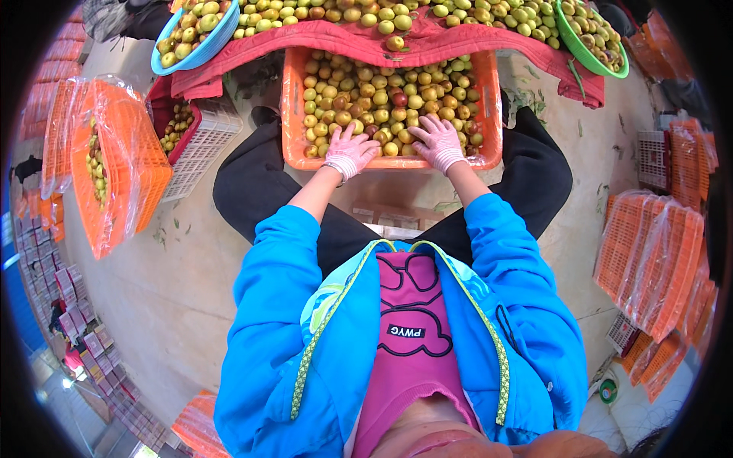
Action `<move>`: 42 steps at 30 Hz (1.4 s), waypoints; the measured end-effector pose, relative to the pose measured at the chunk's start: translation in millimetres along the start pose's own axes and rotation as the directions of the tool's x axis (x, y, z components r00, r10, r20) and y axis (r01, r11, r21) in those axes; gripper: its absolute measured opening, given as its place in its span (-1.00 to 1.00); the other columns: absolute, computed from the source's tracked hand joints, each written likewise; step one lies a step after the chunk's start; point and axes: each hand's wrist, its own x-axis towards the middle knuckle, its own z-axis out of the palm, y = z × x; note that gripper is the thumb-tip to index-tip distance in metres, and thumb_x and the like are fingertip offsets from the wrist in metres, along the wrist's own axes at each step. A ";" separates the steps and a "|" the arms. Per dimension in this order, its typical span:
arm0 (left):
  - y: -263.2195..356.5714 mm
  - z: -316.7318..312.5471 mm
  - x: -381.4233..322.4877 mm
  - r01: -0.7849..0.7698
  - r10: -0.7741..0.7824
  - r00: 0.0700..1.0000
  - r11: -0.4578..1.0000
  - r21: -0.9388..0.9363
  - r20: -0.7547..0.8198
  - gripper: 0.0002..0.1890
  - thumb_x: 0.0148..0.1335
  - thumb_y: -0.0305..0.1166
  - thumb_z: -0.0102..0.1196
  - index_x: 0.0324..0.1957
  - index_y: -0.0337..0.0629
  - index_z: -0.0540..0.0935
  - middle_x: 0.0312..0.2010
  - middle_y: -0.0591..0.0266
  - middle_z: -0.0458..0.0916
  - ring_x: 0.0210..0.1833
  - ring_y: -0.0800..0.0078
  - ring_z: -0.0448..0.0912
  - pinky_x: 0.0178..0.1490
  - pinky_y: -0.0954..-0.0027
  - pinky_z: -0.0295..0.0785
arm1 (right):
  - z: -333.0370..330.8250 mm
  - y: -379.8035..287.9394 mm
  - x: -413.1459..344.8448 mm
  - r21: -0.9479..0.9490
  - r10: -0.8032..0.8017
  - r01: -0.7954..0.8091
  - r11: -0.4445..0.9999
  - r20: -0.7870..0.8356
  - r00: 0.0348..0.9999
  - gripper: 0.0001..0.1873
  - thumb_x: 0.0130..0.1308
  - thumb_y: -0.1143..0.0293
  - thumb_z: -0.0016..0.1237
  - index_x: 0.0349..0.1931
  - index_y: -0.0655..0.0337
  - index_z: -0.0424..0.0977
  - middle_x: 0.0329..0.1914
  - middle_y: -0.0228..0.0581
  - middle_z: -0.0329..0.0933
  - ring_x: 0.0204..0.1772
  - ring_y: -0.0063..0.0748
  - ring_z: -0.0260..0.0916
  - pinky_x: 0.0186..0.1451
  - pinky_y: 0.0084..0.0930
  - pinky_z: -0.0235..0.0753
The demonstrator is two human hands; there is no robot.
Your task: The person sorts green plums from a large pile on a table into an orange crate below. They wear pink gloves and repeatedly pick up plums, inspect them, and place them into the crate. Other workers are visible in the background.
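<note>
Between my knees stands an orange plastic crate with a clear plastic liner, filled with green to brown jujubes. Both hands wear white-ribbed, pinkish gloves. My left hand lies on the jujubes near the crate's front left, fingers spread and pointing away from me. To its right, my right hand rests on the fruit near the front edge, its fingers also apart. Neither hand is closed around a jujube. One dark red jujube sits beyond the hands. Red padded cloth overhangs the crate's far side.
More jujubes cover the cloth-draped surface, flanked by a blue basket and a green basket. At left are a lined orange crate and a white crate, both holding fruit. Plastic-wrapped orange crates are stacked at right.
</note>
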 end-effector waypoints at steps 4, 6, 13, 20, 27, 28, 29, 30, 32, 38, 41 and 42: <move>-31.4 -3.4 -15.1 -0.015 -0.017 0.983 0.985 0.170 0.184 -0.71 0.32 -0.13 -0.21 -0.01 0.21 0.53 -0.02 0.27 0.55 0.09 0.21 0.48 0.19 0.02 0.21 | -2.9 9.1 -3.5 -0.023 0.110 -0.108 0.994 0.072 0.991 -0.82 0.11 0.13 0.05 -0.32 -0.12 0.62 -0.07 -0.38 0.52 0.25 -0.21 0.30 0.20 -0.19 0.31; -45.0 -2.6 -22.9 0.197 -0.228 0.954 0.966 0.169 0.193 -0.57 0.36 -0.02 -0.36 0.00 0.23 0.61 0.05 0.22 0.55 0.15 0.25 0.47 0.29 0.06 0.10 | -6.3 11.9 -3.5 0.024 0.169 -0.173 0.985 0.137 0.976 -0.82 0.12 0.12 0.02 -0.37 -0.12 0.64 -0.20 -0.36 0.53 0.09 -0.24 0.40 0.18 -0.22 0.30; -46.3 13.1 -21.5 0.439 -0.425 0.895 0.892 0.103 -0.134 -0.57 0.27 0.05 -0.13 -0.03 0.14 0.68 0.20 0.23 0.46 0.24 0.21 0.38 0.39 -0.01 0.02 | -8.1 3.8 12.3 0.100 0.340 -0.348 0.932 0.087 0.936 -0.73 0.17 0.06 0.00 -0.34 -0.02 0.66 -0.20 -0.30 0.57 0.00 -0.21 0.46 0.08 -0.27 0.41; -17.8 18.2 9.5 0.270 -0.291 0.930 0.955 -0.121 -0.224 -0.61 0.19 -0.01 0.09 -0.04 0.05 0.67 0.24 0.10 0.41 0.32 0.15 0.31 0.46 0.05 -0.02 | -6.3 1.3 24.2 0.151 0.445 -0.466 0.872 0.155 0.882 -0.68 0.24 0.03 -0.06 -0.25 -0.01 0.64 -0.15 -0.27 0.58 0.00 -0.19 0.48 0.04 -0.24 0.44; 0.0 -24.7 40.7 0.192 -0.353 0.928 0.722 -0.664 -0.116 -0.66 0.25 -0.10 0.13 -0.02 -0.02 0.66 0.13 -0.05 0.49 0.18 0.09 0.46 0.29 0.25 0.32 | -28.1 8.8 61.8 0.607 0.541 -0.401 0.686 -0.058 0.839 -0.78 0.28 0.26 0.04 -0.17 0.16 0.60 -0.25 -0.14 0.59 -0.17 -0.20 0.56 -0.05 -0.39 0.52; -3.9 -45.2 48.1 0.096 -0.311 0.946 0.534 -0.840 -0.089 -0.66 0.28 -0.16 0.12 0.00 -0.12 0.64 0.11 0.06 0.52 0.20 0.24 0.45 0.27 0.30 0.32 | -33.8 16.6 75.6 0.679 0.548 -0.353 0.644 -0.087 0.832 -0.79 0.28 0.29 0.05 -0.17 0.17 0.60 -0.25 -0.15 0.60 -0.17 -0.27 0.56 -0.05 -0.41 0.51; -6.2 -65.7 51.4 0.122 -0.279 0.960 0.333 -0.935 0.026 -0.66 0.32 -0.23 0.12 0.03 -0.21 0.62 0.09 0.16 0.56 0.22 0.39 0.44 0.26 0.36 0.33 | -39.0 24.4 88.6 0.719 0.554 -0.314 0.621 -0.118 0.824 -0.80 0.29 0.32 0.05 -0.16 0.18 0.60 -0.25 -0.17 0.60 -0.18 -0.33 0.56 -0.05 -0.44 0.51; -7.4 -85.2 47.6 0.020 -0.235 0.972 0.173 -0.985 -0.021 -0.63 0.34 -0.22 0.09 0.06 -0.26 0.58 0.06 0.26 0.59 0.18 0.51 0.43 0.25 0.37 0.33 | -45.0 34.2 102.9 0.692 0.536 -0.280 0.666 -0.183 0.824 -0.81 0.29 0.36 0.06 -0.16 0.22 0.59 -0.24 -0.19 0.61 -0.19 -0.44 0.55 -0.05 -0.49 0.50; -15.1 -125.1 46.7 0.034 -0.228 0.973 -0.033 -0.999 0.041 -0.55 0.31 -0.13 0.12 0.13 -0.20 0.54 0.11 0.21 0.55 0.18 0.41 0.46 0.26 0.30 0.33 | -56.8 54.3 131.5 0.719 0.557 -0.269 0.641 -0.194 0.808 -0.82 0.31 0.43 0.02 -0.13 0.25 0.58 -0.21 -0.21 0.63 -0.18 -0.49 0.55 -0.05 -0.55 0.50; -40.8 -178.6 92.9 -0.109 -0.342 0.935 -0.530 -0.841 0.094 -0.53 0.30 -0.11 0.11 0.12 -0.22 0.50 0.07 0.13 0.54 0.10 0.26 0.51 0.21 0.18 0.38 | -88.0 88.3 221.8 0.628 0.514 -0.204 0.751 -0.362 0.778 -0.80 0.31 0.41 -0.02 -0.09 0.13 0.58 -0.18 -0.14 0.62 -0.10 -0.22 0.57 -0.01 -0.40 0.52; -37.4 -176.3 106.5 0.008 -0.364 0.862 -0.685 -0.729 0.352 -0.52 0.31 -0.10 0.06 0.15 -0.22 0.47 0.05 0.11 0.52 0.11 0.19 0.48 0.25 0.10 0.36 | -100.6 95.2 270.2 0.420 0.353 -0.145 0.896 -0.476 0.805 -0.72 0.26 0.40 -0.03 -0.01 -0.04 0.52 -0.01 -0.21 0.55 0.01 -0.10 0.52 0.01 -0.26 0.52; -35.2 -177.2 109.4 -0.028 -0.316 0.905 -0.712 -0.701 0.286 -0.50 0.32 -0.10 0.05 0.17 -0.23 0.45 0.08 0.09 0.50 0.14 0.17 0.46 0.27 0.08 0.34 | -102.3 95.4 287.9 0.373 0.335 -0.156 0.915 -0.484 0.809 -0.69 0.24 0.37 -0.01 0.01 -0.08 0.50 0.02 -0.25 0.53 0.00 -0.10 0.52 0.01 -0.25 0.52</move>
